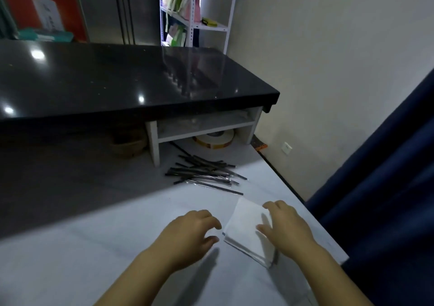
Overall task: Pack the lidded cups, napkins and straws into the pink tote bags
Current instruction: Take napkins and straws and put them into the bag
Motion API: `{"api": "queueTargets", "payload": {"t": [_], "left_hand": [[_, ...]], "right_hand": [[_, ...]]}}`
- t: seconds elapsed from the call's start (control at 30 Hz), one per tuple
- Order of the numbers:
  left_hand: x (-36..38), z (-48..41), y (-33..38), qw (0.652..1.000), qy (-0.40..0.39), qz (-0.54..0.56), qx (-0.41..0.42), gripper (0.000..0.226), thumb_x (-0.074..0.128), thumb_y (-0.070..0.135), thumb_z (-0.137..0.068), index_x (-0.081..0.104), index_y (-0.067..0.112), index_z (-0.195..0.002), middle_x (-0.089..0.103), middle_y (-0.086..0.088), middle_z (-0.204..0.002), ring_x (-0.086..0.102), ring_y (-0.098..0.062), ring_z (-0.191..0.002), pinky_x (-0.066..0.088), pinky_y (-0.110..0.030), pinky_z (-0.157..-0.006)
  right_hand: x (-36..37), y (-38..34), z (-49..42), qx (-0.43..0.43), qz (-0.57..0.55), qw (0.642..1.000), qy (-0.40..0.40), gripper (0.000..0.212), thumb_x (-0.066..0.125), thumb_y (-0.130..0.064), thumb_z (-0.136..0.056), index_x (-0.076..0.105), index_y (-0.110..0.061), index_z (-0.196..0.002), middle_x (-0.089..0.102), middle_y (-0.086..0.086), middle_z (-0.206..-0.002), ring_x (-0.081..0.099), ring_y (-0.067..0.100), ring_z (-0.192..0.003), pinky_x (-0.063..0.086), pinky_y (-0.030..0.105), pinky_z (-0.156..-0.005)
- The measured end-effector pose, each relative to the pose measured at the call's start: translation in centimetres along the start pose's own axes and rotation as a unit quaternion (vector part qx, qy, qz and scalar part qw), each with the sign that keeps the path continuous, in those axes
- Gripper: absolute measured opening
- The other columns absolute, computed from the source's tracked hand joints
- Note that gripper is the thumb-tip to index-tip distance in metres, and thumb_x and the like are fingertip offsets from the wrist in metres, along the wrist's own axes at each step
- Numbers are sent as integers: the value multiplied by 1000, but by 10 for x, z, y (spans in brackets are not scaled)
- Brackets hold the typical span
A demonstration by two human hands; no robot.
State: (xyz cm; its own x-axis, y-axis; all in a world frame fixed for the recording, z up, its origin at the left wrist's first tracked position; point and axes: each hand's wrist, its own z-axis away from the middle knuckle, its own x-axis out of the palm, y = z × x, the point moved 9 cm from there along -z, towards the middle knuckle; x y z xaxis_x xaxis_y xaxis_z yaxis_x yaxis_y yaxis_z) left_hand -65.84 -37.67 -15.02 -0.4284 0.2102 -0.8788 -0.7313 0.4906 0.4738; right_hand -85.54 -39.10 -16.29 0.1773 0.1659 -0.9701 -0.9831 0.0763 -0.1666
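A stack of white napkins lies on the white table near its right edge. My right hand rests on the stack's right side, fingers spread, thumb on top. My left hand hovers just left of the stack with curled, parted fingers, holding nothing. Several black straws in clear wrappers lie in a loose pile farther back. No cups or pink tote bags are in view.
A glossy black counter on white legs overhangs the table's back. Under it sit a roll of tape and a woven basket. A dark blue curtain hangs on the right. A white shelf rack stands behind.
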Motion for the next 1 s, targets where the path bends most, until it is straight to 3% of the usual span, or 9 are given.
{"api": "queueTargets", "payload": {"t": [0.13,0.23,0.37,0.53,0.77,0.9,1.0], "left_hand": [[32,-19,13,999,-3,18,32,34,43,32,-92,50,30,-125,45,12,-134,42,-15,-115,38,-26,-94],[51,-31,17,999,-5,-4,33,35,41,35,-92,49,26,-124,40,10,-139,38,-17,-118,36,-28,-95],[61,-42,15,1000,17,-18,-13,29,44,45,-89,57,25,-107,47,13,-128,41,-18,-111,36,-31,-88],[63,-43,10,995,54,42,-73,31,59,42,-81,60,24,-107,49,11,-120,45,-15,-105,37,-29,-91],[61,-39,2,977,105,101,-155,42,68,36,-77,56,23,-115,48,10,-110,48,-11,-102,41,-20,-80],[65,-38,5,974,113,77,-181,50,67,41,-78,53,21,-121,50,6,-115,48,-14,-106,38,-22,-88],[63,-38,7,969,123,85,-199,52,67,42,-78,52,21,-123,51,4,-114,49,-16,-106,41,-26,-91]], "right_hand": [[16,20,-11,8,-28,1000,-8,64,51,-48,-91,27,-20,-143,36,-1,-142,35,19,-124,39,32,-96],[21,34,-23,7,-76,997,-27,63,55,-47,-89,33,-20,-142,43,-2,-137,43,18,-121,41,33,-96],[18,47,-37,-9,-151,988,-25,45,69,-42,-80,56,-24,-120,53,-11,-109,53,9,-98,47,27,-84],[8,49,-49,-37,-189,981,0,21,73,-30,-79,65,-25,-97,60,-12,-81,58,7,-76,53,32,-75],[7,38,-54,-98,-155,983,-16,22,57,-30,-92,64,-21,-111,66,-6,-100,60,16,-93,51,36,-85],[7,41,-52,-113,-182,977,-22,16,60,-31,-89,65,-23,-102,62,-7,-101,59,14,-92,51,37,-82],[-2,43,-48,-131,-192,972,24,4,65,-25,-86,65,-23,-89,53,-8,-102,54,12,-94,49,32,-82]]}}
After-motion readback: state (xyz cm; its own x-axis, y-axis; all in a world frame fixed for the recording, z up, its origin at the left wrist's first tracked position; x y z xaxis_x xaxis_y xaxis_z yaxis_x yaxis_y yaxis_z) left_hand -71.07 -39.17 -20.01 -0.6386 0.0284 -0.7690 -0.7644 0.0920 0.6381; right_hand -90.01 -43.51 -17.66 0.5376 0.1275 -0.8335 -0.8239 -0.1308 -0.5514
